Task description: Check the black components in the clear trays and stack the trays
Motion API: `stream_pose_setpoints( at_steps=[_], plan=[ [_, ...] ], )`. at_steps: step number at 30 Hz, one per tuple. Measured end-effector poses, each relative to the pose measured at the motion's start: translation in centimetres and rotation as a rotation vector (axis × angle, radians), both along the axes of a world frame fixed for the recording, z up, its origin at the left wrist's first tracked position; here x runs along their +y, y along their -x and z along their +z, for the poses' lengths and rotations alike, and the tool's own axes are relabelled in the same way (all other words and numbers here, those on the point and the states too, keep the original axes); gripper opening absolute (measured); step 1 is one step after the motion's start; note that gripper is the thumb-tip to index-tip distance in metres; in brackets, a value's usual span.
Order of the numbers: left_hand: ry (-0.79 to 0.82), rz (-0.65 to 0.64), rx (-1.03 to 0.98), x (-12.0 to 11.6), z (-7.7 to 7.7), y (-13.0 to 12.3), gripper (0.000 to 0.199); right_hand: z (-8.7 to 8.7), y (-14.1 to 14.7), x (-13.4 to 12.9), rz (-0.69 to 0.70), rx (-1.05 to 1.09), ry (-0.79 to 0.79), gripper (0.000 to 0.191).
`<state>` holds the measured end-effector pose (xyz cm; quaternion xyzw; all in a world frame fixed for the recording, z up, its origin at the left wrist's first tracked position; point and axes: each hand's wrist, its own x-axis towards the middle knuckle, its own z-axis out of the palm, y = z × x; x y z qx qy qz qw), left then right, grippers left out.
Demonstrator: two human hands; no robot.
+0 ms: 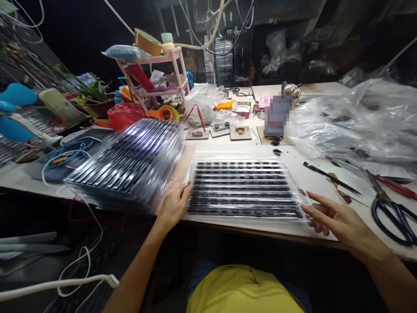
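A clear plastic tray (pixel 244 189) with rows of dark narrow strips lies in front of me at the table's near edge. My left hand (pixel 174 206) is closed on its left edge, thumb on top. At the tray's right edge, my right hand (pixel 335 217) takes hold with its fingertips, two fingers stretched along the rim and the others curled lower. What the lower fingers touch is hidden. Left of the tray stands a tall stack of similar trays (pixel 130 161), blurred, close beside my left hand.
Scissors (pixel 392 213) and a black pointed tool (pixel 330 177) lie at the right. Crumpled plastic bags (pixel 355 117) fill the back right. A pink rack (pixel 156 61) stands behind the stack. Small pads (pixel 241 133) with parts sit beyond the tray. White cables (pixel 87 256) hang at lower left.
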<state>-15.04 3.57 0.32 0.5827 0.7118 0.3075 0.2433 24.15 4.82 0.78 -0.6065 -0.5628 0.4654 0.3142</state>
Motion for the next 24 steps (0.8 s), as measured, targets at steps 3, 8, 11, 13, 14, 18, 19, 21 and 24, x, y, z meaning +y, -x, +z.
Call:
stream_pose_setpoints(
  at_steps=[3, 8, 11, 13, 14, 18, 19, 21, 24],
  plan=[
    [0.025, -0.02, 0.111, 0.1, -0.2, 0.5, 0.051, -0.1, -1.1, -0.4, 0.044, -0.172, -0.03, 0.074],
    [0.05, -0.02, 0.252, 0.3, 0.9, 0.8, 0.055, 0.1, -2.2, 1.2, 0.036, -0.429, -0.223, 0.057],
    [-0.01, 0.005, 0.396, 1.5, 1.5, -0.4, 0.058, 0.4, -0.2, 3.8, 0.057, -0.583, -0.512, 0.062],
    [-0.025, -0.073, 0.52, 2.7, 1.4, -1.8, 0.061, 0.2, 2.1, 5.6, 0.276, -0.696, -0.641, 0.067],
    [-0.009, -0.139, 0.575, 3.3, 1.2, -2.4, 0.063, -0.1, 3.3, 6.3, 0.392, -0.754, -0.657, 0.068],
    [0.107, -0.32, 0.698, 4.5, -0.2, -4.1, 0.071, -1.1, 6.4, 7.7, 0.714, -0.886, -0.558, 0.074],
    [0.115, -0.33, 0.72, 4.5, -0.4, -4.3, 0.072, -1.1, 6.7, 7.8, 0.745, -0.895, -0.529, 0.075],
    [0.113, -0.342, 0.754, 4.5, -0.8, -4.3, 0.074, -0.9, 7.0, 8.0, 0.779, -0.889, -0.499, 0.076],
    [0.117, -0.342, 0.747, 4.4, -0.9, -4.1, 0.074, -0.6, 7.4, 8.3, 0.748, -0.853, -0.556, 0.074]
  ],
)
